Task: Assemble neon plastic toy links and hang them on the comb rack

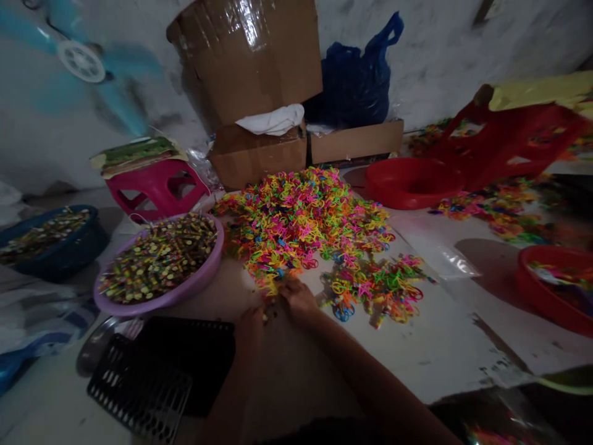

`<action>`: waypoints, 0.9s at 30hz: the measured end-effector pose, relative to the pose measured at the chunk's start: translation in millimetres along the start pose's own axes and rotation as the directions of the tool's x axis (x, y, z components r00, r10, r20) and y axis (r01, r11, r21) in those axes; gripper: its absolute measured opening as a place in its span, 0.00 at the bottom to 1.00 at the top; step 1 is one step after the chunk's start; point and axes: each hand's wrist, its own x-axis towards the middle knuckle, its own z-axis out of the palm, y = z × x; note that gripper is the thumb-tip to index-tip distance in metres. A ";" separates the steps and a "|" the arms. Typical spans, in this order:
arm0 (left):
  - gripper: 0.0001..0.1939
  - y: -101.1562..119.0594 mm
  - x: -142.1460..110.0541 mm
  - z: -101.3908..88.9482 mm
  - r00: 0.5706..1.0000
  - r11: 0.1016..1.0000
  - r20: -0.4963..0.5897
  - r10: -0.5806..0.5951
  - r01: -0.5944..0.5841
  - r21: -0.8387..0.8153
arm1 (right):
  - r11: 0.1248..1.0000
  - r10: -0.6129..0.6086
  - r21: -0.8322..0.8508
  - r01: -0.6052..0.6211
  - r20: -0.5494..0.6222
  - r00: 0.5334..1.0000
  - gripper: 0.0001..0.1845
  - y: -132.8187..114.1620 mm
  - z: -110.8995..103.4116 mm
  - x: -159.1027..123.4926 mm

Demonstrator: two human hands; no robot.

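Just beyond left hand (251,324) and right hand (297,298), grips too dim to tell, lie heaped colourful pieces (301,216).

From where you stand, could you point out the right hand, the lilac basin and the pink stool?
Right hand (299,299): head view, on its back.
Lilac basin (195,279): head view, on its near wall.
Pink stool (160,194): head view, on its near leg.

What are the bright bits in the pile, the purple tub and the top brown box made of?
Bright bits: probably plastic, from their vivid colors and thin loops; how shiny is hard to tell.
Purple tub: likely smooth plastic, from its even color and rounded rim.
Brown box: looks like dull cardboard, flat-sided and tan; the glossy strips seem to be clear tape.
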 end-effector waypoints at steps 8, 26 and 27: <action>0.21 -1.0 -15.5 15.2 0.983 0.842 0.075 -0.167 0.182 -0.508 | 0.990 0.143 -0.007 -0.143 -0.032 0.989 0.13 28.9 -24.2 -58.6; 0.18 27.3 -36.2 4.8 0.818 0.084 0.535 -0.212 0.561 -0.823 | -0.113 0.400 0.991 -0.073 0.112 0.910 0.12 -4.4 -28.0 -81.5; 0.14 29.9 -34.8 5.7 0.814 0.053 0.544 -0.203 0.564 -0.824 | -0.180 0.383 0.981 -0.080 0.144 0.912 0.13 -8.9 -29.0 -84.0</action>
